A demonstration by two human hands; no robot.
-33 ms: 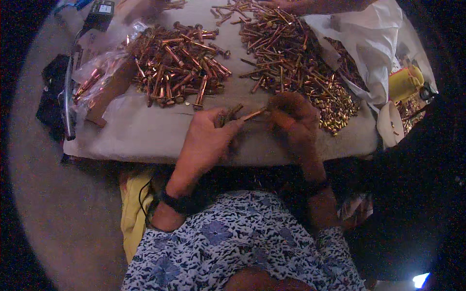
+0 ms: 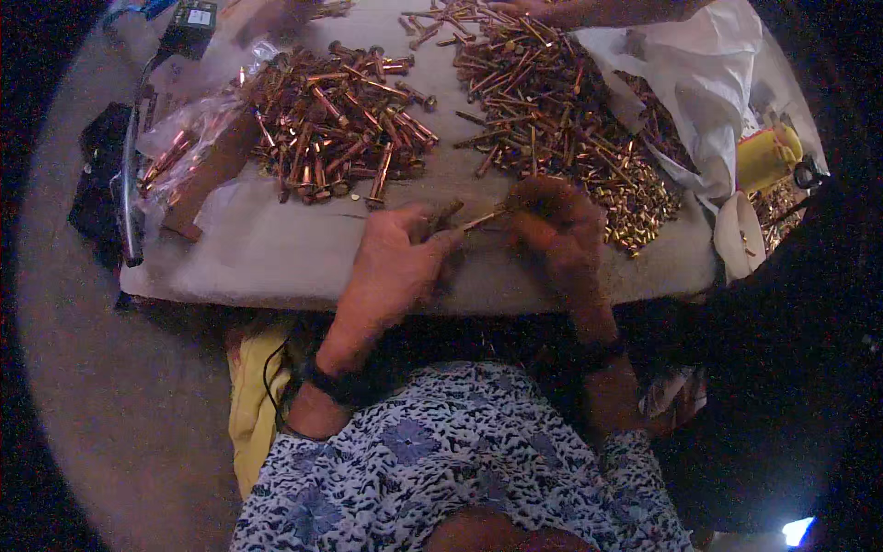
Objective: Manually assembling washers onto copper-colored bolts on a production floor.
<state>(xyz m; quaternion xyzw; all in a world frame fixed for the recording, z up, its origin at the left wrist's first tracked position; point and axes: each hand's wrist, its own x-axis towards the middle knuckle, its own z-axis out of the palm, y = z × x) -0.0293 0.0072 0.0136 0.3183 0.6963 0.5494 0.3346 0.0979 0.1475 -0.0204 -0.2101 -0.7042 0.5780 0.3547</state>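
My left hand (image 2: 397, 258) is closed around metal bolts. One bolt (image 2: 484, 220) points from its fingertips toward my right hand, and another bolt (image 2: 448, 211) sticks up between thumb and fingers. My right hand (image 2: 556, 225) has its fingers curled and pinched at the far end of the first bolt; any small part in them is hidden by blur. Beyond my left hand lies a pile of thick copper-coloured bolts (image 2: 340, 124). Past my right hand are a heap of thinner bolts (image 2: 538, 78) and a heap of small brass-coloured pieces (image 2: 639, 207).
A clear plastic bag (image 2: 198, 129) with bolts lies at the left, near a metal bar (image 2: 130, 202) and a black box (image 2: 191, 23). White plastic sheeting (image 2: 708, 83), a yellow container (image 2: 768, 156) and a white cup (image 2: 736, 239) sit right. Another person's hand (image 2: 533, 9) reaches in from the far side.
The bolt between my hands has turned or shifted slightly, and its shaft looks paler. Both hands stay in nearly the same place.
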